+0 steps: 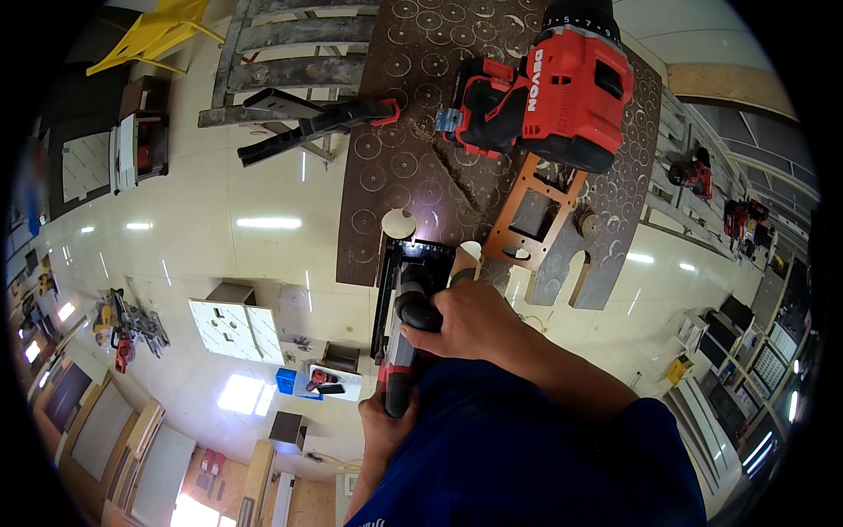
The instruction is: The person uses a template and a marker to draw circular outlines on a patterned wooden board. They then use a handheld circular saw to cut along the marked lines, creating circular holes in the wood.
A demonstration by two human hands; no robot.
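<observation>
Both of my hands are on a black and red power tool (402, 351) at the near edge of a brown board (364, 198). My left hand (384, 430) wraps around the tool's rear end. My right hand (470, 316) grips its black front part, with a finger reaching toward the dark flat base. The base rests at the board's edge, and light glows in front of it. A pale round disc (399, 224) lies just ahead. The cutting part is hidden. On the board stands a large red and black cordless drill (575, 101), beside an orange template (534, 215) with cut-outs.
Ring marks cover the board, and its near right edge has U-shaped notches. A black bar-like tool with a red end (320, 127) juts past the left edge. Slatted grey supports (303, 35) and a yellow folding stand (158, 33) are beyond. White panels (235, 329) are lower left.
</observation>
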